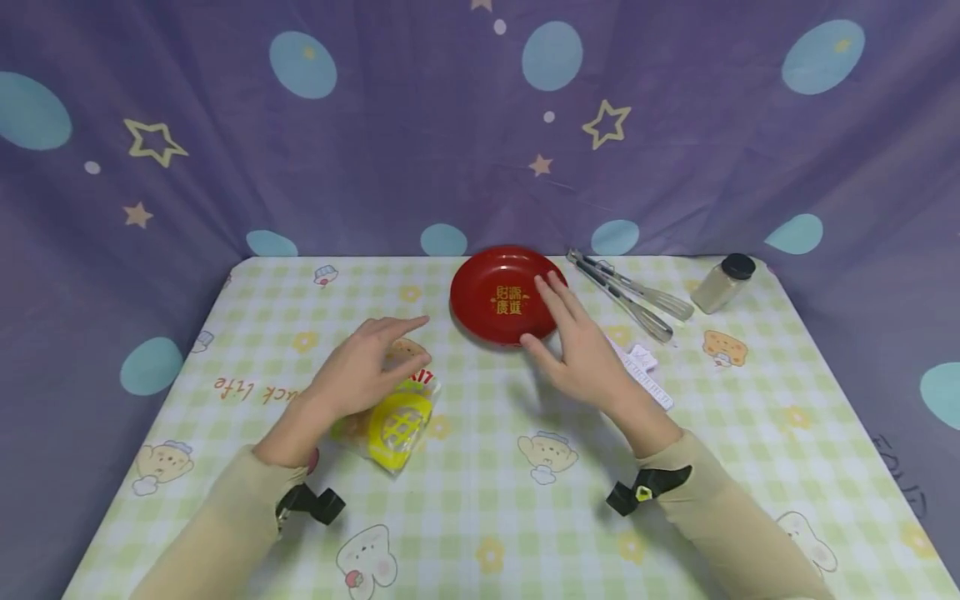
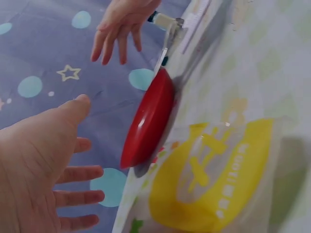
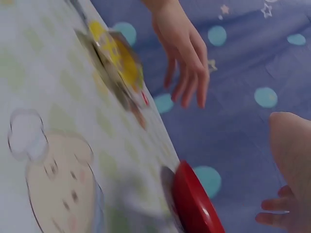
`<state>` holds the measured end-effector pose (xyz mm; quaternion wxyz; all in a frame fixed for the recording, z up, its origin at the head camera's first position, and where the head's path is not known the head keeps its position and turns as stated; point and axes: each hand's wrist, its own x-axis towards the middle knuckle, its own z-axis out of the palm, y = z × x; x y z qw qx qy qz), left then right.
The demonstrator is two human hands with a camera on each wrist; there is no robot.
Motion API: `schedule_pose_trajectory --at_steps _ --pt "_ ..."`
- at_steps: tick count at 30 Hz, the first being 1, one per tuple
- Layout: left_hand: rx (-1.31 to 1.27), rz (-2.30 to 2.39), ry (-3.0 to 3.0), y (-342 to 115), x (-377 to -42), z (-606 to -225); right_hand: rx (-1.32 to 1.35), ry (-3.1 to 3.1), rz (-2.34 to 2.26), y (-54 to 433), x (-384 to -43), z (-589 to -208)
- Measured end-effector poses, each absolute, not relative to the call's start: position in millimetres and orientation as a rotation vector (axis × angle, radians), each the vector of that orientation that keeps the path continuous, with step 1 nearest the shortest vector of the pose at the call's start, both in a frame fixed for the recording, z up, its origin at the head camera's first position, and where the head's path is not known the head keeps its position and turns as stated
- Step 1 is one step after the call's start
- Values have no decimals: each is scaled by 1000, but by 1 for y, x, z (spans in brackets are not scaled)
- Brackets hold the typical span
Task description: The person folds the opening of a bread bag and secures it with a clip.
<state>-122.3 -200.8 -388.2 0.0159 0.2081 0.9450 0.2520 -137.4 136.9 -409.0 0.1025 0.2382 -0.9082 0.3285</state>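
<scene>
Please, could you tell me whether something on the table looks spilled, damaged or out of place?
Nothing stands out. The red plate looks whole, no spill shows around the yellow-printed bag, and the jar has its black lid on.

Plate [image 1: 483,279] at the back of the table [image 1: 465,492]
From here I see the bag [image 1: 399,429] in front and left of it, tongs [image 1: 626,300] to its right, jar [image 1: 720,287] beyond them.

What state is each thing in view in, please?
Red plate: face up
Yellow-printed bag: lying down, seal unclear
Tongs: lying, spread open
Jar: upright, capped
White item: partly hidden, state unclear
Left hand: open, holding nothing
Right hand: open, holding nothing
</scene>
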Motion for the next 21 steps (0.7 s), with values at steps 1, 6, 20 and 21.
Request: schedule_pose_trajectory --at_steps 1,6,20,21 --pt "652 788 2927 -200 -123 -389 719 -2685 987 131 -137 -410" --pt "732 767 2908 -199 -128 -397 790 -2694 1051 107 -133 -416" --pt "777 686 2820 -215 -140 -421 790 -2964 1374 59 -132 -443" --pt "774 687 2819 -216 -140 -421 780 -2974 1407 57 -132 -444"
